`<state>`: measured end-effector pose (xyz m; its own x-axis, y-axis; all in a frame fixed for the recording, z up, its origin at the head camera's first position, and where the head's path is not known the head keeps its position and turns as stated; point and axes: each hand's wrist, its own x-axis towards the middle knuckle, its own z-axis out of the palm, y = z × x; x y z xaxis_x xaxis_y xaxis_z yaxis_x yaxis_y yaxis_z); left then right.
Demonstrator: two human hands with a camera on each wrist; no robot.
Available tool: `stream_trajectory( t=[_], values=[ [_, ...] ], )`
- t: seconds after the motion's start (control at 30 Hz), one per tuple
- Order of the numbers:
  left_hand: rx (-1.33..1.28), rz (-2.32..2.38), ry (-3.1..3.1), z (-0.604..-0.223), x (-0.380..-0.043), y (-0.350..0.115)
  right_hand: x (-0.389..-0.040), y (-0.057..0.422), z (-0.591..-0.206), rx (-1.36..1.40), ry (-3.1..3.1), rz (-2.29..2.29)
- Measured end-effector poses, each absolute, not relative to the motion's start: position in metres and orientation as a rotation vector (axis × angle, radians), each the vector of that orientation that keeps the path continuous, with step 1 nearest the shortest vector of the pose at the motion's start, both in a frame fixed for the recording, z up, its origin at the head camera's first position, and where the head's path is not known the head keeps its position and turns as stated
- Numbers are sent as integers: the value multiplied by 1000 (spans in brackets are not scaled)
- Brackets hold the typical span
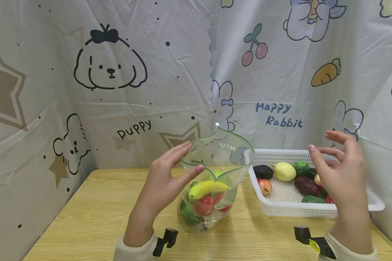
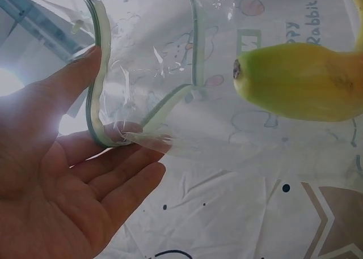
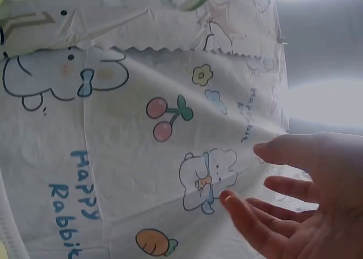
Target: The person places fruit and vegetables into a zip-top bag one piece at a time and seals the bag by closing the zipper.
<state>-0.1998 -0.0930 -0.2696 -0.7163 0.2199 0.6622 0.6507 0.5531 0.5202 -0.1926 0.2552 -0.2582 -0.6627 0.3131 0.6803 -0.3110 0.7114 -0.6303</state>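
Note:
A clear zip bag [image 1: 240, 174] with a green-edged mouth stands upright on the table, its mouth spread wide. Inside lie a yellow banana [image 1: 209, 189], red produce [image 1: 203, 207] and a dark green piece [image 1: 188, 214]. My left hand [image 1: 164, 175] is at the left side of the mouth, thumb and fingers spread and touching the green rim. In the left wrist view, the banana [image 2: 300, 82] shows large through the plastic. My right hand [image 1: 344, 174] hovers over the right part of the white basket, fingers loosely bent, holding nothing.
The white perforated basket [image 1: 300, 210] stands right of the bag. It holds a yellow pear-like fruit [image 1: 284, 171], a black oval piece [image 1: 263, 172], a small reddish fruit [image 1: 265, 186], a dark purple piece [image 1: 307, 186] and more produce. Printed cloth [image 1: 163, 90] hangs behind the wooden table [image 1: 101, 210].

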Motion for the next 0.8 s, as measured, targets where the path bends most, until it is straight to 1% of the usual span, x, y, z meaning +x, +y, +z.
stream_trajectory(
  t=[0.07, 0.17, 0.37, 0.53, 0.8],
  values=[
    [-696, -1061, -2256, -270, -200, -93, -195, 265, -263, 11, -2216, 822],
    [-692, -1061, -2258, -269, -199, -93, -204, 283, -273, 105, -2482, 655],
    [-696, -1059, -2255, -269, -199, -93, -228, 307, -305, 220, -2958, 494],
    [-700, -1062, -2258, -269, -199, -93, -240, 317, -324, 143, -3079, 506],
    [-690, -1054, -2259, -269, -198, -92, -255, 325, -341, -30, -3214, 539]
  ],
)
